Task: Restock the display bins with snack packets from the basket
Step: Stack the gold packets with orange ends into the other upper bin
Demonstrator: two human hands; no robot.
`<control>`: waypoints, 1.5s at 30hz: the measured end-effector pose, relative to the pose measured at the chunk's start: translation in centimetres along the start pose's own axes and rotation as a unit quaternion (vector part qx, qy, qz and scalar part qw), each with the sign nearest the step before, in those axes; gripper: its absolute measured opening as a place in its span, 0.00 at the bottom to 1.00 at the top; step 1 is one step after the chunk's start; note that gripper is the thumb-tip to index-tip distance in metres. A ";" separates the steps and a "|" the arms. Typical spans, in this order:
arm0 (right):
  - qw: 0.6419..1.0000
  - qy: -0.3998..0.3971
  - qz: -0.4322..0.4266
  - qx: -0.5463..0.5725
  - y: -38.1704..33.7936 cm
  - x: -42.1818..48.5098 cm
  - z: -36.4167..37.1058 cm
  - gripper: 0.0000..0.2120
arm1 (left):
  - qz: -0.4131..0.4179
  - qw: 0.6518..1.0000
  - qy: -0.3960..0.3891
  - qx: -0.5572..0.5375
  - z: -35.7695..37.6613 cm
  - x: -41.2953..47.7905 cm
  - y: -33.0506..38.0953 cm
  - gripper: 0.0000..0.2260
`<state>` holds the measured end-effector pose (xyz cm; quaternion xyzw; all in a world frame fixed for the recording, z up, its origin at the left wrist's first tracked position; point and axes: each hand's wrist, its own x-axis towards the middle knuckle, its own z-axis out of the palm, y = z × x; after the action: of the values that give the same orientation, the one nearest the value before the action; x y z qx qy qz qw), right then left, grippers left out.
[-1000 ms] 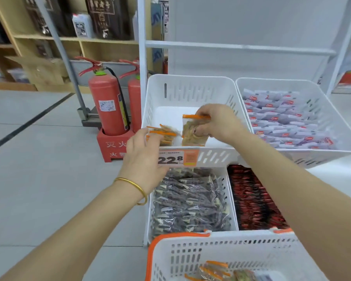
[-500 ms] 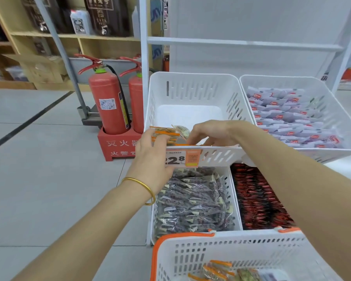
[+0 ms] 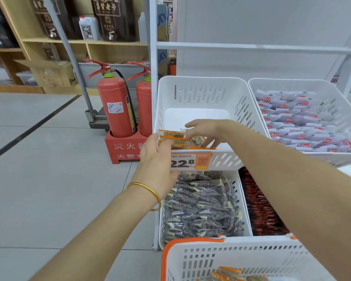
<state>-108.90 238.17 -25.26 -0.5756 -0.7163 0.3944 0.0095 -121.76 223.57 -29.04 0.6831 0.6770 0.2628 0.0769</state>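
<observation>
The left hand [image 3: 156, 159] is gripping a small stack of snack packets [image 3: 173, 139] at the front-left corner of the upper-left display bin [image 3: 199, 79], its fingers curling round the stack's near edge just above the price label [image 3: 190, 162]. The right hand [image 3: 207, 132] is reaching over the bin's front rim with fingers spread and lightly bent on the packets lying there; whether it is pinching one or only touching cannot be told. The restocking seems to be only getting going. This bin is showing mostly bare white bottom behind the few packets along its front edge, and the basket [image 3: 231, 258] nearest the camera is holding more orange-edged packets [image 3: 229, 270] waiting to be moved. The neighbouring bins of pale packets [image 3: 292, 126], dark packets [image 3: 199, 205] and red packets [image 3: 261, 209] are looking well filled already. The bins are sitting in a white rack [image 3: 251, 47] standing on a grey tiled floor [image 3: 39, 189]. Two red fire extinguishers [image 3: 116, 106] are standing just beside its left post, and wooden shelving [image 3: 85, 42] is carrying dark jars behind them.
</observation>
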 end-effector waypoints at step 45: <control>0.981 0.136 0.075 0.114 27.7 -12.9 23.9 0.16 | 0.054 0.957 -0.279 0.055 8.5 -15.5 2.1 0.21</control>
<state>-93.12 214.90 -51.96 -0.6711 -0.6133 0.3912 0.1433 -115.09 210.59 -39.19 0.7680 0.6041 0.0281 0.2110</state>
